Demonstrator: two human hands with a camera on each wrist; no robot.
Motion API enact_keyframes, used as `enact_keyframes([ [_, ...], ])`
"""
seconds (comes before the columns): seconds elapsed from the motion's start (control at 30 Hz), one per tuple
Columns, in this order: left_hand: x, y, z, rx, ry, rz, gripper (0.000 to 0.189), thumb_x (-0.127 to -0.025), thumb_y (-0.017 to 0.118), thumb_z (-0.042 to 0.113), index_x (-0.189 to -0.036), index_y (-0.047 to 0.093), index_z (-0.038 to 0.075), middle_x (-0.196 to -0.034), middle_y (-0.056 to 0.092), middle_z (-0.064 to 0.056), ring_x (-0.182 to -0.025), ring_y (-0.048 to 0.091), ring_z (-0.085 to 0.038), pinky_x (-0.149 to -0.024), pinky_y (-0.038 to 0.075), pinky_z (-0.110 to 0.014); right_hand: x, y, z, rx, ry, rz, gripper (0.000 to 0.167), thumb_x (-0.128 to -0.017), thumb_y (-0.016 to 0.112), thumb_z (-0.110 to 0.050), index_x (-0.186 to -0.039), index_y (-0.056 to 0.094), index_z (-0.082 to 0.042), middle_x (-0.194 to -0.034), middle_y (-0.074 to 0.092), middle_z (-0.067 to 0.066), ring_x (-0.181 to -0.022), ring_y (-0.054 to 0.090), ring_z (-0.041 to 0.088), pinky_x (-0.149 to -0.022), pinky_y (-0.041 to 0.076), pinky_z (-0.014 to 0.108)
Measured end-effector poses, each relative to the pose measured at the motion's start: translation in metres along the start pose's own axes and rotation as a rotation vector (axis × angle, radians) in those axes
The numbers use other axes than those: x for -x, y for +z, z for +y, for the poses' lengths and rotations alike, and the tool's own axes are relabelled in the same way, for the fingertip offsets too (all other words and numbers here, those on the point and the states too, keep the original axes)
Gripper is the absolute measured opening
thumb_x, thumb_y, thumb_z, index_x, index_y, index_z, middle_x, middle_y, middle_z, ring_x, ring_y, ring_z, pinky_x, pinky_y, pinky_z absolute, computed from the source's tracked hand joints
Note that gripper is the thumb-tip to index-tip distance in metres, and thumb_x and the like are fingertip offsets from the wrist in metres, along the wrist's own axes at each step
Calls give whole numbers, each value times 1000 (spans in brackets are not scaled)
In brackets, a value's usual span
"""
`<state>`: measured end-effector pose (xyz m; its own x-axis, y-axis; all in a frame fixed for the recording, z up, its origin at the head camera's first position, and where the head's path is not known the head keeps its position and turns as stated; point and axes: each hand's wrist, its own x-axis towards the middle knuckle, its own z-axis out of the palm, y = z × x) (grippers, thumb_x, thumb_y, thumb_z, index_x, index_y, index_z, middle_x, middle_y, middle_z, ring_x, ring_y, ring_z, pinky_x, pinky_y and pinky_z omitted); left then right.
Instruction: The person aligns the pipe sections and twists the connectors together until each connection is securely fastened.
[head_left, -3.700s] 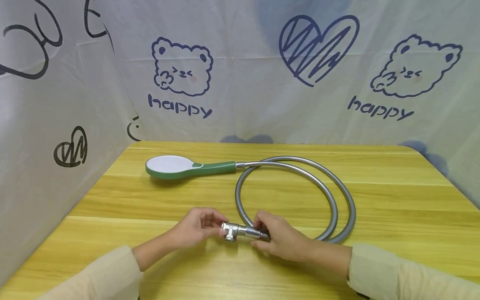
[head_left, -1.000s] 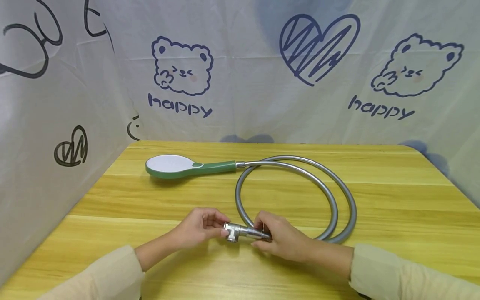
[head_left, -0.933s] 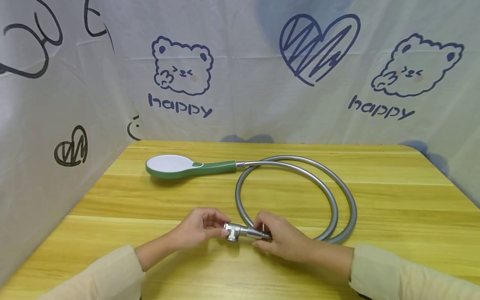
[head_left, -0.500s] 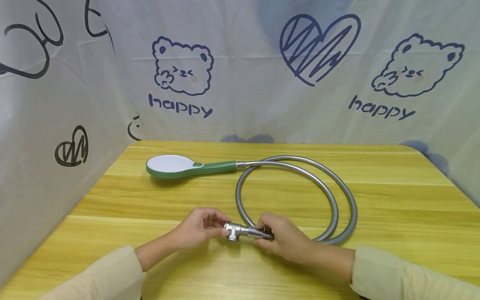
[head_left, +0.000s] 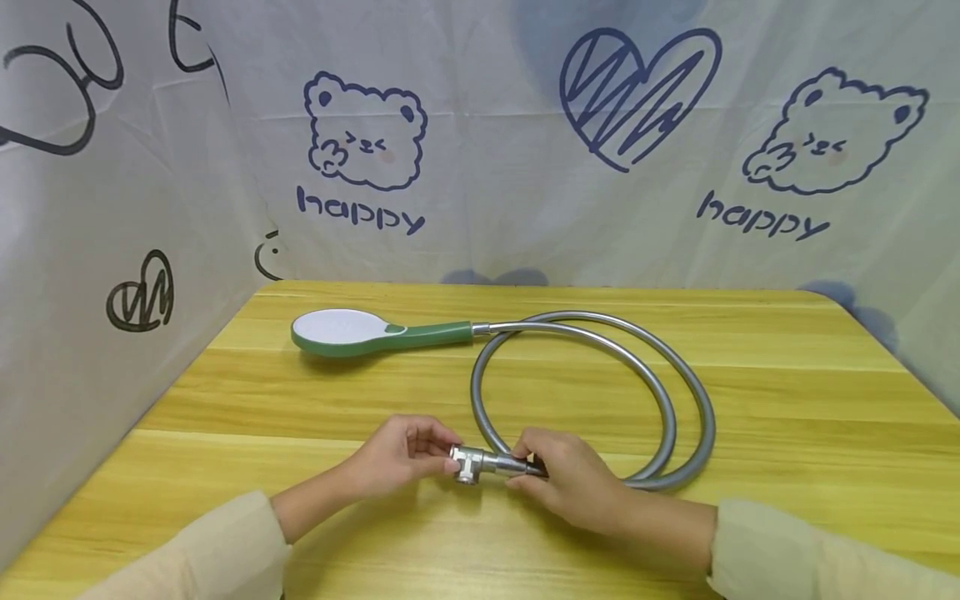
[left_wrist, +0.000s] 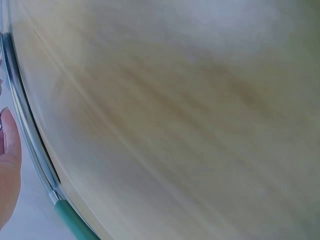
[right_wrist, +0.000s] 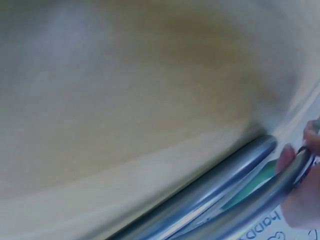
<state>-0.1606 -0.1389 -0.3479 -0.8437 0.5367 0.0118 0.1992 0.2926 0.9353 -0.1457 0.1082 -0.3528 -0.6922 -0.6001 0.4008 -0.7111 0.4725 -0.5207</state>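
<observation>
A small chrome T-shaped valve [head_left: 468, 464] is pinched between the thumb and fingers of my left hand [head_left: 401, 454]. My right hand [head_left: 573, 479] grips the metal end fitting [head_left: 507, 464] of the shower hose [head_left: 703, 400], which lines up with the valve's right side and meets it. The grey hose runs from under the right hand into a loop on the table. Its far end joins a green-handled shower head [head_left: 341, 327] with a white face, lying face up at the back left. In the right wrist view the hose [right_wrist: 250, 210] passes into the right hand [right_wrist: 302, 195].
The yellow wood-grain table [head_left: 247, 417] is backed by a white cloth [head_left: 495, 167] with drawn bears and hearts. Another stretch of cloth hangs along the left side. The hose loop lies just behind and to the right of the right hand.
The right hand has turned on the fitting and its wrist has shifted slightly right and down. Valve and fitting have moved a little to the right. The shower head stays put.
</observation>
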Motion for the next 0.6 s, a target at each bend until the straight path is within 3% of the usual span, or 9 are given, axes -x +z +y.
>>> enact_keyframes([
  [0.2,-2,3,0,10,9,3,26,-81,68,3,-101,61,-12,-96,65,-23,-81,61,-15,-74,55,-19,5,-1,-3,-49,53,30,16,-77,74,-11,-82,59,-10,-72,58,-5,-59,39,-3,-46,39,13],
  [0.43,-1,6,0,20,11,5,26,-80,68,1,-100,61,-13,-95,65,-24,-78,61,-12,-72,55,-19,8,1,4,-109,-9,29,13,-79,72,-11,-85,60,-10,-75,60,-4,-63,42,-3,-50,43,13],
  [0.6,0,6,0,18,6,2,26,-81,68,2,-102,61,-12,-98,65,-24,-80,62,-14,-73,55,-19,9,1,5,-120,-10,14,11,-81,70,-11,-86,61,-9,-76,61,-4,-64,44,-3,-51,44,13],
])
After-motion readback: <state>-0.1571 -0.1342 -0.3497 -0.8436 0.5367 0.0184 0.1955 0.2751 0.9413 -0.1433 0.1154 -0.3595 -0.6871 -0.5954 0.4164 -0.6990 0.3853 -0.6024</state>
